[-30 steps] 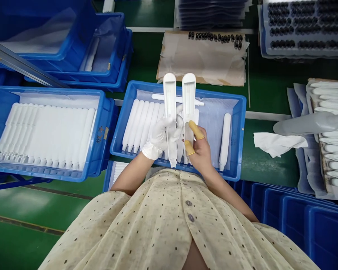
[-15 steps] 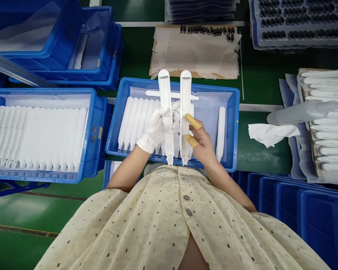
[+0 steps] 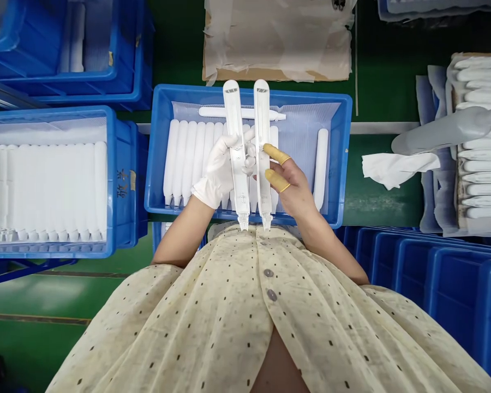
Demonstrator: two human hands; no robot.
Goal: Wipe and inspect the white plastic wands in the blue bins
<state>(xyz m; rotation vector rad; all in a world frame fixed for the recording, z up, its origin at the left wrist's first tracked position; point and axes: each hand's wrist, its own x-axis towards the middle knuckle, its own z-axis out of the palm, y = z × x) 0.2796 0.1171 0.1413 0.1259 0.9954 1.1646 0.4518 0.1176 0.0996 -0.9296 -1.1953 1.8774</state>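
Two long white plastic parts with narrow toothed ends stand side by side above a blue plastic crate (image 3: pixel 245 93), their wide ends pointing away from me. My left hand (image 3: pixel 219 166), in a white glove, grips the left part (image 3: pixel 233 125) around its middle. My right hand (image 3: pixel 290 183), bare with yellow finger cots on two fingers, holds the right part (image 3: pixel 262 123) between its fingers. The crate holds a row of white plastic bars (image 3: pixel 188 158), partly hidden behind my hands. One white piece (image 3: pixel 241 113) lies crosswise at the far end, and another (image 3: pixel 320 169) lies along the right side.
To the left stands a blue crate (image 3: pixel 118 180) of packed white bars, with more blue crates behind it. Ahead lies cardboard covered in plastic film (image 3: pixel 276 43). To the right are a white cloth (image 3: pixel 396 169), a long grey shape (image 3: pixel 445 130) and stacked white pieces (image 3: pixel 478 136).
My view has tilted, so the whole scene sits higher in the frame. Both hands still hold their white parts, which now stand more nearly parallel.
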